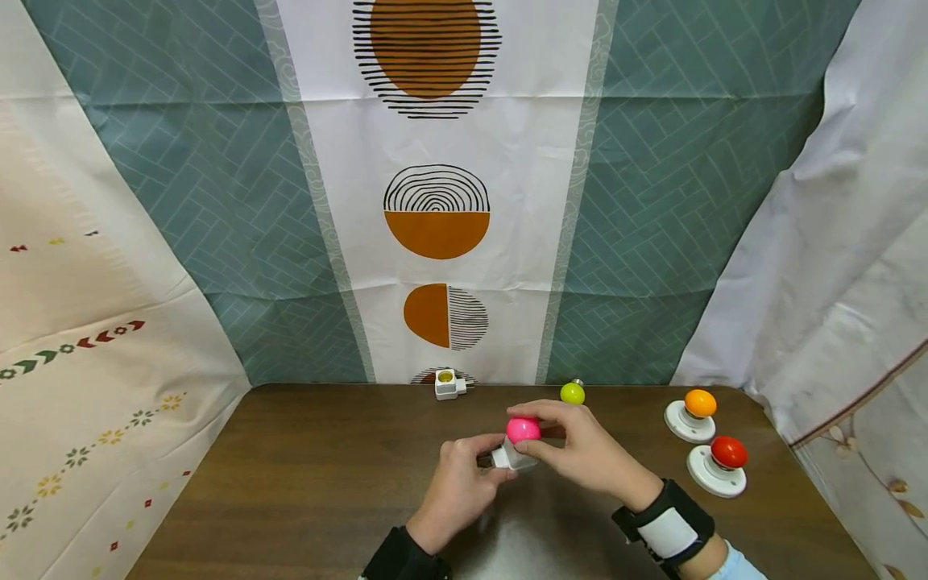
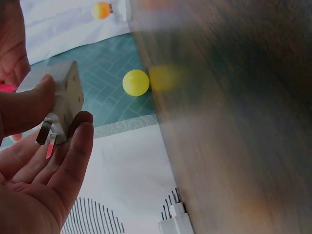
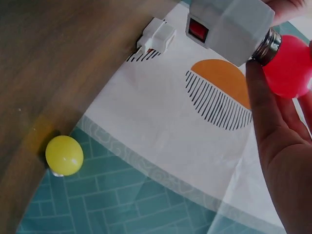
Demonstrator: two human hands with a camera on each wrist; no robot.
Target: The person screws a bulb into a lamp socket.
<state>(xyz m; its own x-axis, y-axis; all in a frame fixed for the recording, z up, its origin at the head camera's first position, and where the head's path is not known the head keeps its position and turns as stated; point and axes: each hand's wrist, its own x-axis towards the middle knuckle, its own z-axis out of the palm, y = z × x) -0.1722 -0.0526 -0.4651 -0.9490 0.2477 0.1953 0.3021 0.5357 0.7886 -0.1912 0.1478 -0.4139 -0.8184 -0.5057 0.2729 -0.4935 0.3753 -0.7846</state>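
Observation:
Above the table, my left hand (image 1: 457, 487) holds a white plug-in lamp socket (image 2: 53, 80) between thumb and fingers. Two flat metal prongs stick out of it in the left wrist view, and a red switch (image 3: 198, 30) shows on its side in the right wrist view. My right hand (image 1: 590, 453) pinches a pink light bulb (image 1: 524, 429) by its globe. Part of the bulb's metal screw thread (image 3: 267, 47) is visible at the socket's mouth; how deep it sits inside is hidden.
A second white plug-in socket (image 1: 448, 387) lies at the table's back edge, with a yellow-green bulb (image 1: 573, 393) to its right. On the right, an orange bulb (image 1: 700, 403) and a red bulb (image 1: 729, 452) stand in round white holders. Curtains hang behind the brown table (image 1: 312, 475).

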